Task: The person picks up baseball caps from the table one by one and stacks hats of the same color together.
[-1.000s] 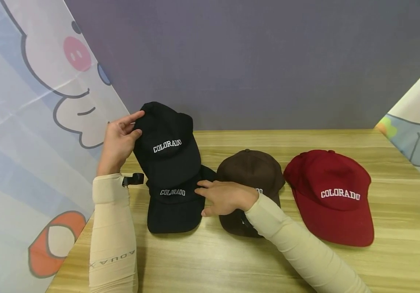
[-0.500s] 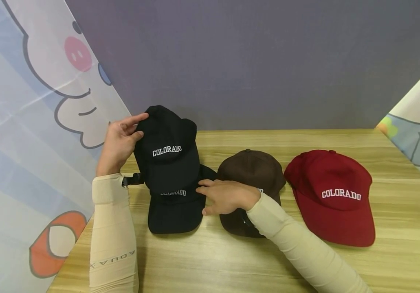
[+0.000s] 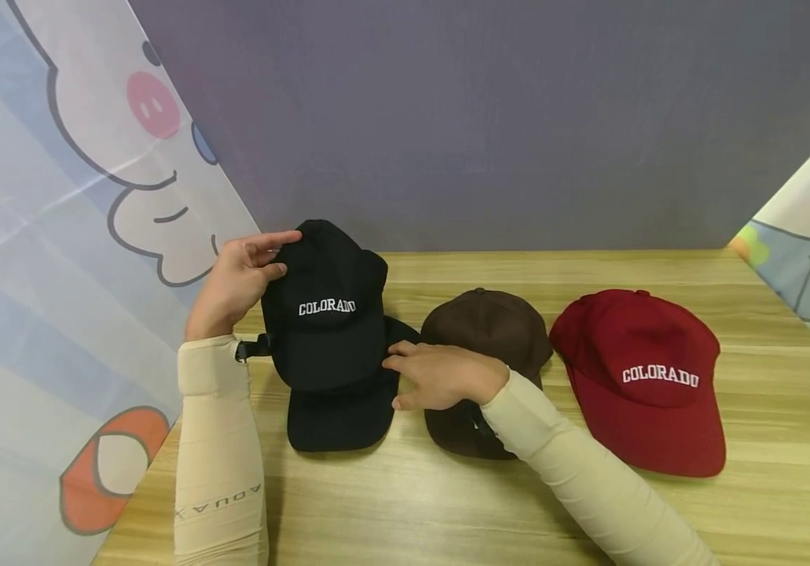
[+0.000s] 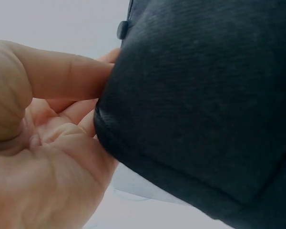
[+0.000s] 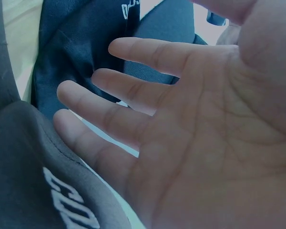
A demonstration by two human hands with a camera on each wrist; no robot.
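My left hand [image 3: 235,279] pinches the side of a black baseball cap [image 3: 327,275] with white "COLORADO" lettering. In the left wrist view, thumb and fingers meet at the cap's dark edge [image 4: 119,124]. This cap overlaps a second black cap [image 3: 339,424], covering its crown and lettering, so mostly the brim shows. Beside that lower cap's right edge is my right hand [image 3: 450,376], palm down. Its fingers [image 5: 105,114] are extended and spread in the right wrist view; whether they touch the cap, I cannot tell.
A brown cap [image 3: 485,322] lies partly under my right hand and forearm. Farther right is a red "COLORADO" cap [image 3: 648,338]. All rest on a wood-grain table [image 3: 390,511], with a grey wall [image 3: 475,126] behind and a cartoon-print curtain [image 3: 58,299] on the left.
My left hand has lowered the upper black cap toward me and slightly right, hiding the lower cap's lettering. The right hand has hardly moved.
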